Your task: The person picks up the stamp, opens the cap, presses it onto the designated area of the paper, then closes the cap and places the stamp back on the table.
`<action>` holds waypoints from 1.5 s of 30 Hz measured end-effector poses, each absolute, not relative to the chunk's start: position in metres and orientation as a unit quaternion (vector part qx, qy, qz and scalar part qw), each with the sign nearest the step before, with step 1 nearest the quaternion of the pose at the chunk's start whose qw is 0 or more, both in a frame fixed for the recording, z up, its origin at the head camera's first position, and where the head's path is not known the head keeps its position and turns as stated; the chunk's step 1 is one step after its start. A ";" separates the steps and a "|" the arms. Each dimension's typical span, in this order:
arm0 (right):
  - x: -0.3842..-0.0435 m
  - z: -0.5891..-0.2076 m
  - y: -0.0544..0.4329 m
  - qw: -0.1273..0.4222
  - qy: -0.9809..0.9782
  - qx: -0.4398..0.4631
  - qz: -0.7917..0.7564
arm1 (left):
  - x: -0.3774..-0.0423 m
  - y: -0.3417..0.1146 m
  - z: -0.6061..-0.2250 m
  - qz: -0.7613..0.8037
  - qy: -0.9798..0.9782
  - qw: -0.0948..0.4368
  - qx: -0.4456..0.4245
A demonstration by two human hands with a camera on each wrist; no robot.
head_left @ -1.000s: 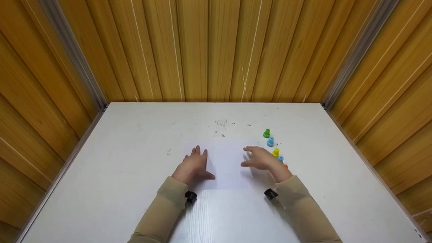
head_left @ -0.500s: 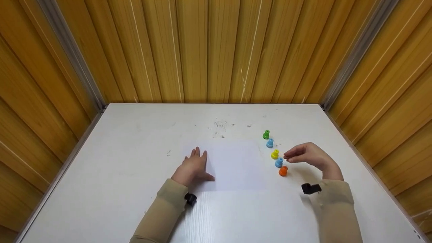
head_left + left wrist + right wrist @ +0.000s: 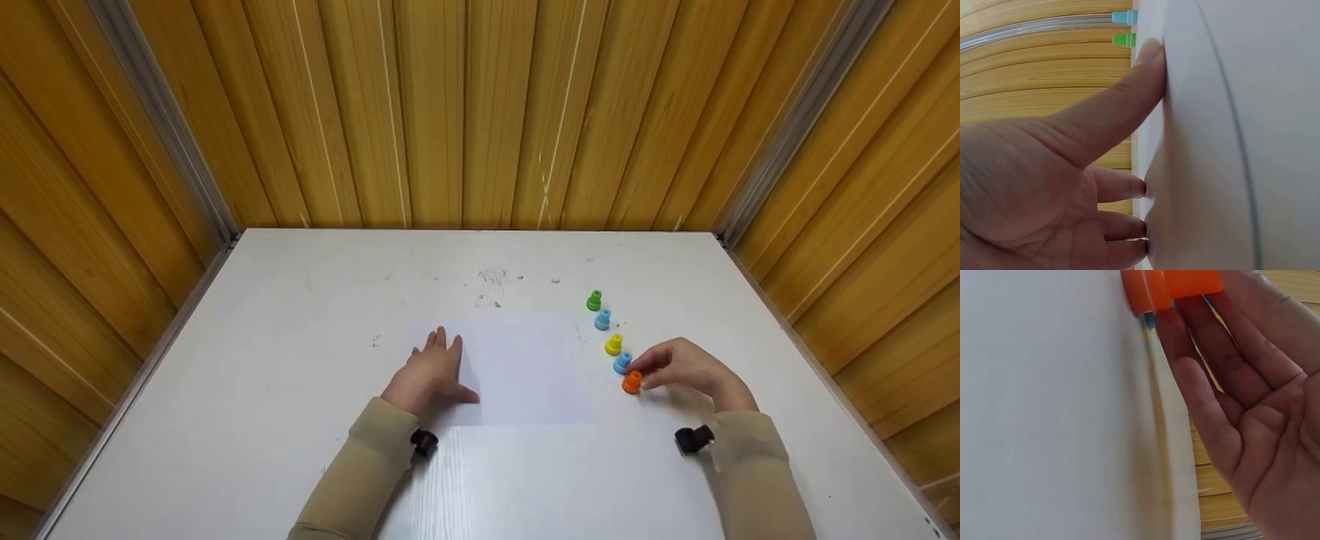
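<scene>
On the table lies a white sheet of paper point(image 3: 525, 371). My left hand point(image 3: 431, 371) rests on the paper's left side with fingers spread; in the left wrist view the thumb point(image 3: 1129, 95) and fingertips touch the surface. To the right of the paper, my right hand point(image 3: 694, 371) pinches a small orange stamp point(image 3: 631, 382) between thumb and fingers. That stamp point(image 3: 1151, 289) stands upright on the table, cut off by the top of the right wrist view. Just beyond it is a light blue stamp point(image 3: 622, 364), close to the fingertips.
A yellow stamp point(image 3: 613, 344), another light blue stamp point(image 3: 602, 319) and a green stamp point(image 3: 594, 301) continue the slanting row away from me. Dark scuff marks point(image 3: 493, 277) show on the white table point(image 3: 225, 450). Wood-patterned panels point(image 3: 480, 112) enclose the back and sides.
My right hand has moved off the paper's right side, around to the right of the row of stamps, then down towards me onto the orange stamp. The left hand has stayed put.
</scene>
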State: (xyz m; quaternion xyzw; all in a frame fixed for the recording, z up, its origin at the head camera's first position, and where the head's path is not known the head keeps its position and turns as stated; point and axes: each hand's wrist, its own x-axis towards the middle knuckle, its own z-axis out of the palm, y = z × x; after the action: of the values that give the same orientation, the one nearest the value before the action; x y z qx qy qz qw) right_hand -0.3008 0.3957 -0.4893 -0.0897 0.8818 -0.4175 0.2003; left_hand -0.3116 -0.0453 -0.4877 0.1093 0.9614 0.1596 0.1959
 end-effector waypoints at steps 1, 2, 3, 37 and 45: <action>-0.301 -0.490 0.395 0.200 0.881 -0.088 -0.419 | -0.311 -0.045 -0.488 0.160 0.961 0.196 0.109; -0.301 -0.491 0.395 0.201 0.881 -0.087 -0.419 | -0.311 -0.045 -0.487 0.161 0.961 0.197 0.108; -0.302 -0.491 0.395 0.201 0.881 -0.085 -0.419 | -0.311 -0.045 -0.487 0.163 0.961 0.196 0.108; -0.336 -0.458 0.254 0.052 0.834 -0.117 -0.537 | -0.327 -0.037 -0.486 0.322 0.935 0.089 0.117; -0.355 -0.463 0.184 0.023 0.772 -0.150 -0.617 | -0.333 -0.029 -0.492 0.566 0.814 -0.040 0.122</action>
State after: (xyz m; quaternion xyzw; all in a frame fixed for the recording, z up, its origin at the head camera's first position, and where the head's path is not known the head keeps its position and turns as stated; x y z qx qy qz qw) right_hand -0.3547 0.1844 -0.4630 -0.1498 0.7719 -0.6174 0.0233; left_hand -0.3328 -0.0286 -0.4919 0.1217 0.8144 0.5660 -0.0396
